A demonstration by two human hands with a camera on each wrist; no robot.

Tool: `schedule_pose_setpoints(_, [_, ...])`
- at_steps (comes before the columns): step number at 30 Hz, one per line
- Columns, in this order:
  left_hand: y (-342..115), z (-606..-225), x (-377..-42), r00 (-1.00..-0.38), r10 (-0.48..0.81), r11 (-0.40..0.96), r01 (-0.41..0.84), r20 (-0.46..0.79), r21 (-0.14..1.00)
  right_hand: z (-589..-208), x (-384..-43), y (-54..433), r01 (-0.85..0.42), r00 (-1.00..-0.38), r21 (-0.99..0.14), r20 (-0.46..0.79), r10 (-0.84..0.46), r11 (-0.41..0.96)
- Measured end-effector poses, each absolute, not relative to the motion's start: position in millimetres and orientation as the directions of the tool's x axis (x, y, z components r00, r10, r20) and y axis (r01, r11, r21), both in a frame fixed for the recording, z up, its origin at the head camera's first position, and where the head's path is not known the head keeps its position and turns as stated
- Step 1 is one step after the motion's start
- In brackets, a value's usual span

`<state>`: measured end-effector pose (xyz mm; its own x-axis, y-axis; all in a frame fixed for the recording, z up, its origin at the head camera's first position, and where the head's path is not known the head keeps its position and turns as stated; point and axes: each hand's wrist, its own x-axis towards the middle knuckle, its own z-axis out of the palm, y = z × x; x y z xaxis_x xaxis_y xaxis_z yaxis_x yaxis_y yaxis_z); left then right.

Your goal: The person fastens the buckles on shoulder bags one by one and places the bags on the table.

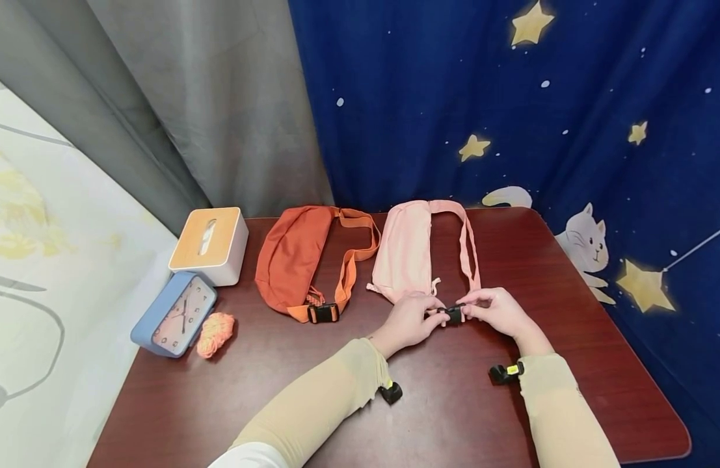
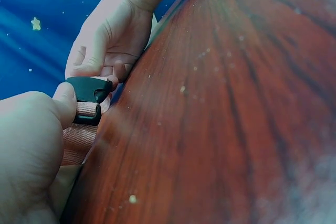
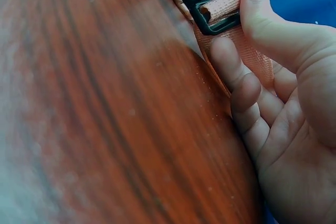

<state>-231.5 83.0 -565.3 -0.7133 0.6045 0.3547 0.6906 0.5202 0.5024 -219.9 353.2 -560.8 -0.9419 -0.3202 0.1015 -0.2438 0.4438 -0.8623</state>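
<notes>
A pink waist bag [image 1: 403, 250] lies on the table, its strap [image 1: 466, 244] looping round to the right. Both hands meet at the strap's black side-release buckle [image 1: 453, 315], at the bag's near side. My left hand [image 1: 411, 317] pinches the buckle's left end, the thumb [image 2: 64, 103] pressed to the black plastic. On the other end, my right hand [image 1: 500, 312] pinches the buckle where the pink webbing [image 3: 228, 3] threads through, its thumb against the edge. The two halves look joined, though fingers partly cover them, and I cannot tell if they are fully clicked.
To the left lies an orange-red waist bag [image 1: 295, 257] with its black buckle [image 1: 323, 313] fastened. Farther left are a white tissue box [image 1: 227, 253] with a wooden lid, a blue clock [image 1: 172, 315] and an orange yarn skein [image 1: 216, 335]. Curtains [image 1: 418, 97] hang behind the table.
</notes>
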Motion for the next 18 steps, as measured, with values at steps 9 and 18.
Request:
schedule_pose_setpoints(9, [83.3,-562.9,-228.6,-0.701,0.614,0.514,0.704,0.362,0.491,-561.3,-218.0,356.0,-0.252,-0.934,-0.869,0.104,-0.342,0.425])
schedule_pose_setpoints(18, [83.0,-562.6,-228.5,-0.682,0.618,0.492,0.724,0.391,0.483,-559.6,-219.0,357.6,-0.255,-0.931,-0.865,0.1,-0.35,0.432])
